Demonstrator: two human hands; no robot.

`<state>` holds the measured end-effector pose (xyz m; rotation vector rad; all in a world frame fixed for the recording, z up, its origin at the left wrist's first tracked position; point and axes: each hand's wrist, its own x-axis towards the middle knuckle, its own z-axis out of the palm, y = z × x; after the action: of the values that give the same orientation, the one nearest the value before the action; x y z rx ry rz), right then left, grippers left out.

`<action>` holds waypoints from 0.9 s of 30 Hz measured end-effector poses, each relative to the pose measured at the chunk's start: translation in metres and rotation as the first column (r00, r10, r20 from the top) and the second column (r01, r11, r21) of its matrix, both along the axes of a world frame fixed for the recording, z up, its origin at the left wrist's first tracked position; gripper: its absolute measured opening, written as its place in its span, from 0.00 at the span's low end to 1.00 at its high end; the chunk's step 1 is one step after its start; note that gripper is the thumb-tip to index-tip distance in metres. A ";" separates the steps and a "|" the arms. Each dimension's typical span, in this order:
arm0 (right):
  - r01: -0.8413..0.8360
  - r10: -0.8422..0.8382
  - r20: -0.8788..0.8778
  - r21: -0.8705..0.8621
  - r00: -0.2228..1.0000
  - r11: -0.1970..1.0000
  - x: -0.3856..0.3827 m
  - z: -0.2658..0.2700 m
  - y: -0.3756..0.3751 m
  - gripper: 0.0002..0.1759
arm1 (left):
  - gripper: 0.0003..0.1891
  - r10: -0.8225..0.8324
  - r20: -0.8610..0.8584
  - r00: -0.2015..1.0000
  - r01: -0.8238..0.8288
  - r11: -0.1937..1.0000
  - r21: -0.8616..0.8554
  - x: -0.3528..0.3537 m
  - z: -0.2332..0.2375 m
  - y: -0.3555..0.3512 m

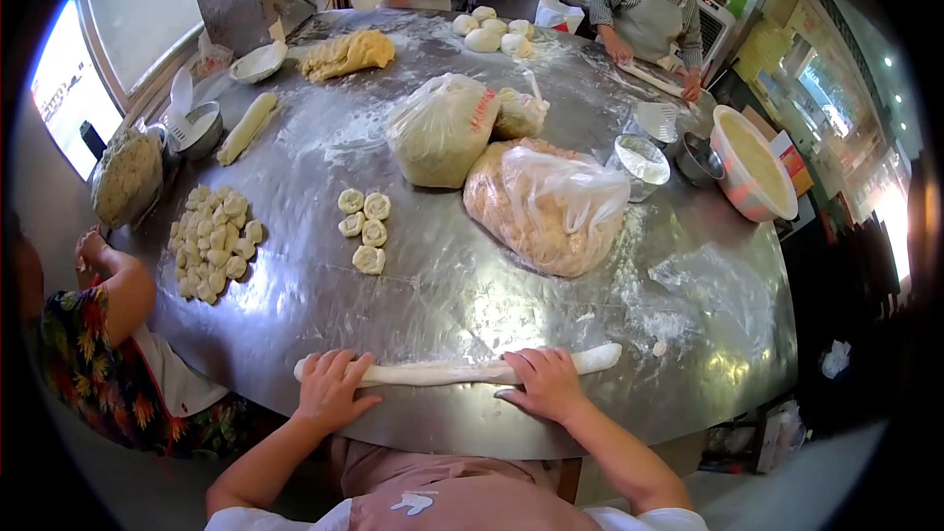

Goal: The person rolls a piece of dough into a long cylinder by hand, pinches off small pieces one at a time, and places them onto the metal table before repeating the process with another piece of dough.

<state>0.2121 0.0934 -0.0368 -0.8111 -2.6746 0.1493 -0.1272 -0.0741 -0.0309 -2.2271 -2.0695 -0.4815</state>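
The dough rope (442, 373) lies left to right along the near edge of the metal table (295, 324), with a bagged lump of dough (551, 211) farther off. The left hand (332, 389) rests palm down over its left part, and the right hand (543, 383) lies likewise toward the right end; both have their fingers extended over the dough rather than clenched around it. The rope looks soft, pliable and fairly light, likely to stretch or sag if lifted by one end. Its pale surface seems floured, so it should slide rather than stick. The middle looks thinner than the blunt right end, so light, flat palms seem safest there; for lifting, support spread along the length would suit it better than pinching.
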 end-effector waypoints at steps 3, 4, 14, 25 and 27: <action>0.014 -0.014 0.008 0.018 1.000 1.000 0.004 0.003 0.001 0.26 | 0.36 0.120 0.057 0.991 -0.111 0.984 -0.136 0.000 -0.010 0.003; 0.020 -0.020 0.030 0.001 0.999 1.000 0.000 -0.005 0.004 0.24 | 0.32 0.157 0.017 0.987 -0.153 0.975 -0.159 0.000 -0.007 0.013; -0.093 0.086 -0.084 -0.082 0.993 0.992 -0.031 -0.012 -0.017 0.31 | 0.30 0.339 -0.093 0.936 -0.351 0.885 -0.305 -0.103 -0.033 -0.035; 0.179 -0.214 -0.123 -0.244 0.969 0.953 0.044 -0.008 -0.006 0.32 | 0.34 -0.159 0.134 0.978 0.184 0.961 -0.206 0.077 -0.017 0.069; 0.187 -0.261 -0.200 -0.327 0.944 0.926 0.044 -0.015 -0.012 0.31 | 0.33 -0.238 0.163 0.957 0.269 0.941 -0.204 0.120 -0.011 0.090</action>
<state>0.2561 0.0812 -0.0517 -1.1108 -2.3385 0.5757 -0.0077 0.0160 -0.0418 -2.6854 -1.9943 -0.4465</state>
